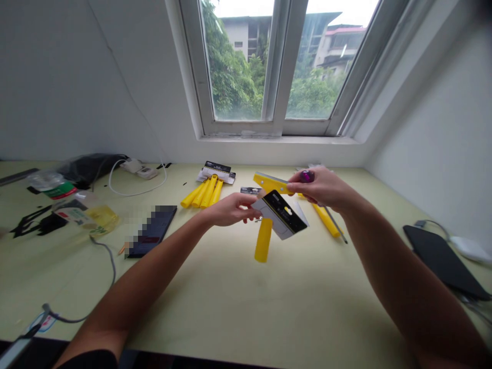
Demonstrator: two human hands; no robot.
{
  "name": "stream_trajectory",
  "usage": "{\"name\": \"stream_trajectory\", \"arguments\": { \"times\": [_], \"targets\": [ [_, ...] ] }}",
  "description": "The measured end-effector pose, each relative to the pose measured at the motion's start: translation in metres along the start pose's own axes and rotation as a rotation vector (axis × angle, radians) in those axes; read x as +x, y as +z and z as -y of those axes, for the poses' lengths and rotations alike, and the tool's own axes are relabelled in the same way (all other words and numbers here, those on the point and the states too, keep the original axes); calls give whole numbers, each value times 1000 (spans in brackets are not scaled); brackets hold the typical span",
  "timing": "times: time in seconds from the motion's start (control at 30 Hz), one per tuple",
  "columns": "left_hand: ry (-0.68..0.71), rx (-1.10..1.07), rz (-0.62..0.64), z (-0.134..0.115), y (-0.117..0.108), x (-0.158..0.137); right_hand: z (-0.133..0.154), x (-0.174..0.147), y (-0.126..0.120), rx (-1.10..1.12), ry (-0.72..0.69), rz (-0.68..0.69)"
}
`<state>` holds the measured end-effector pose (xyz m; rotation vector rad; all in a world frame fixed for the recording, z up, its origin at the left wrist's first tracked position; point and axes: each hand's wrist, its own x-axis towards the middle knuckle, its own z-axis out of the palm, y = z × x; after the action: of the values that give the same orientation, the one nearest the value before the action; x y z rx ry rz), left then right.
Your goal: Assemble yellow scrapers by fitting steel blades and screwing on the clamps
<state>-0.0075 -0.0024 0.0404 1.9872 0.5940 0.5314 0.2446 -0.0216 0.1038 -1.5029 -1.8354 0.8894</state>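
My left hand (230, 209) pinches the left edge of a black-and-white packaging card (286, 215), held tilted above the table. The fingers of my right hand (317, 187) are closed on the right end of a yellow scraper's head (271, 183), which has a thin metal edge and shows just above the card. A yellow handle (263, 246) sticks out below the card. The card hides where handle and head meet.
Several yellow scraper handles with cards (207, 189) lie behind my left hand. Beyond my right wrist are another yellow handle (326, 221) and a thin dark-tipped rod. A dark phone (157, 230), cables and plastic wrappings lie left; a black device (442, 261) lies right.
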Motion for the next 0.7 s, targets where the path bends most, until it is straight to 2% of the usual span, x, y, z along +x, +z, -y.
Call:
{"name": "stream_trajectory", "arguments": {
  "times": [0.1,0.17,0.4,0.53,0.7],
  "targets": [
    [-15,113,114,-4,-1,-4,-3,1,-10,25,39,-80],
    [-12,173,139,-5,-2,-5,-5,0,-18,31,37,-145],
    [51,346,82,-11,-3,-5,-6,-7,-41,36,-14,-413],
    [66,347,63,-16,-1,-4,-2,-12,-35,19,-106,-475],
    [-4,292,89,-11,6,-2,17,-27,-15,-162,-261,-537]
  ]
}}
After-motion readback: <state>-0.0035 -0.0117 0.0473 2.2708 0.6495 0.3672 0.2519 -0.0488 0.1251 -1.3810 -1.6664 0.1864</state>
